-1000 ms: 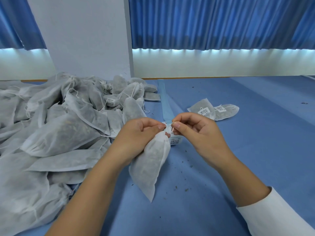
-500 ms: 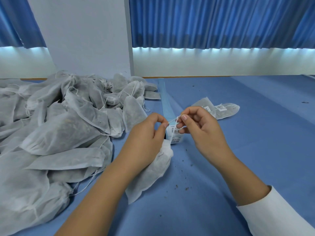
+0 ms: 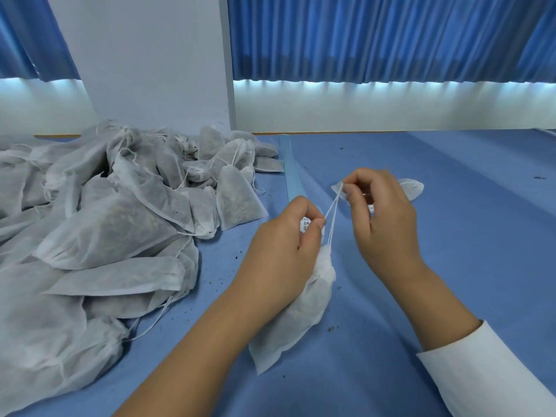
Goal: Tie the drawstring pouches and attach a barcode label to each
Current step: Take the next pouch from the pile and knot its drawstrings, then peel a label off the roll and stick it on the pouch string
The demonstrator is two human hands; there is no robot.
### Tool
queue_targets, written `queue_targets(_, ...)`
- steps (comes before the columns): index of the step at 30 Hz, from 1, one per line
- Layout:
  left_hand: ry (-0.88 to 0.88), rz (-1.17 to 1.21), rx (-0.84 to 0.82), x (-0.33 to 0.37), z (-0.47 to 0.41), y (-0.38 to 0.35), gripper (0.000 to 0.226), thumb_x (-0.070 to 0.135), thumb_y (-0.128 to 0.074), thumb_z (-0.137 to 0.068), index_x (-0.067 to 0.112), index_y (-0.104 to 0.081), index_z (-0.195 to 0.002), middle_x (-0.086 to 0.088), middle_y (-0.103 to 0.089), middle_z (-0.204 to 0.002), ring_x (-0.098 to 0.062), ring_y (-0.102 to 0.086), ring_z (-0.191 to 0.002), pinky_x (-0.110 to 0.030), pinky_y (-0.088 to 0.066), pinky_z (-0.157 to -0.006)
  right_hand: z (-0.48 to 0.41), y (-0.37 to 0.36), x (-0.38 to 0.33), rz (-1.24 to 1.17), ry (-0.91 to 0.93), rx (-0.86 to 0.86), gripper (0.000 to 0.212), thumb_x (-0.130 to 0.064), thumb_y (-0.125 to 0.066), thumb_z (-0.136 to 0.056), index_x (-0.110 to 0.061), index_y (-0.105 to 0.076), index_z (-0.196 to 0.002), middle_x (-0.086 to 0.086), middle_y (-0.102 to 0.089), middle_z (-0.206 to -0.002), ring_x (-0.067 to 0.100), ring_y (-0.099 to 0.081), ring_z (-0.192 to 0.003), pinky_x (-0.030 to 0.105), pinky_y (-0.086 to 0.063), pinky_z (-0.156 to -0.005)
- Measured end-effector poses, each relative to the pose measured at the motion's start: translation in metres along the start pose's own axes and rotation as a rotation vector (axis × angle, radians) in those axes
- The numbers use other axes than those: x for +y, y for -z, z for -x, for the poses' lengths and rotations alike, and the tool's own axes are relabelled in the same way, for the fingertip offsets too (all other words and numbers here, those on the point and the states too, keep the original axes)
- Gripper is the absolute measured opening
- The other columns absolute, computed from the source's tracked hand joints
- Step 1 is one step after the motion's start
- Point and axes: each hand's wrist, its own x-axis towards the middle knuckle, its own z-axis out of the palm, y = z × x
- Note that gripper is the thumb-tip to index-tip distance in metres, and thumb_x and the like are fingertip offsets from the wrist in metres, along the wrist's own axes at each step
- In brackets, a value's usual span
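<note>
Your left hand (image 3: 285, 245) pinches one drawstring (image 3: 332, 218) strand, pouch (image 3: 298, 320) lying under it on blue tabletop (image 3: 451, 281). Your right hand (image 3: 382, 215) pinches strands, cord taut. Barcode label (image 3: 306, 226) half hidden behind left fingers. Likely risks: hard pull tears thin fabric; loose pinch lets knot slacken, label slide off.

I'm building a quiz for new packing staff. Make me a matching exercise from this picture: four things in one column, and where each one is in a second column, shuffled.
Things
1. thin white drawstring cord
2. heap of white fabric pouches
3. long light-blue strip
4. white fabric pouch with gathered neck

Places
A. piled on the left of the blue table
B. held under the left hand
C. stretched up to the right hand
D. lying flat, pointing away from the person

Pairs: 1-C, 2-A, 3-D, 4-B
</note>
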Motion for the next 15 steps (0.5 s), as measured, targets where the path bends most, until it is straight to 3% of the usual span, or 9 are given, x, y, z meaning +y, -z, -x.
queue_targets(3, -0.007, 0.039, 0.000, 0.002, 0.002, 0.000, 0.017, 0.028, -0.049, -0.102, 0.028, -0.050, -0.085, 0.009, -0.035, -0.038, -0.009, -0.031, -0.036, -0.020, -0.027, -0.041, -0.002, 0.001, 0.001, 0.004, 0.007, 0.040, 0.008, -0.005, -0.051, -0.095, -0.005, -0.059, -0.094, -0.007, -0.052, -0.089, 0.010, -0.048, -0.081, 0.013, -0.037, -0.072)
queue_targets(11, 0.062, 0.079, 0.043, -0.005, -0.002, -0.001, 0.017, 0.029, -0.050, -0.101, 0.030, -0.053, -0.085, 0.011, -0.034, -0.037, -0.009, -0.031, -0.037, -0.019, -0.025, -0.042, 0.001, -0.003, 0.001, -0.122, -0.111, 0.007, 0.008, -0.012, -0.051, -0.094, -0.013, -0.059, -0.096, -0.014, -0.054, -0.087, 0.006, -0.053, -0.081, 0.004, -0.038, -0.072)
queue_targets(15, 0.187, 0.101, 0.081, -0.010, -0.006, 0.001, 0.016, 0.034, -0.047, -0.102, 0.029, -0.058, -0.091, 0.017, -0.048, -0.046, 0.000, -0.044, -0.043, -0.014, -0.034, -0.047, 0.002, -0.004, 0.000, -0.248, -0.224, -0.050, 0.012, -0.013, -0.055, -0.095, -0.025, -0.056, -0.091, -0.015, -0.061, -0.088, 0.009, -0.060, -0.083, 0.021, -0.049, -0.071)
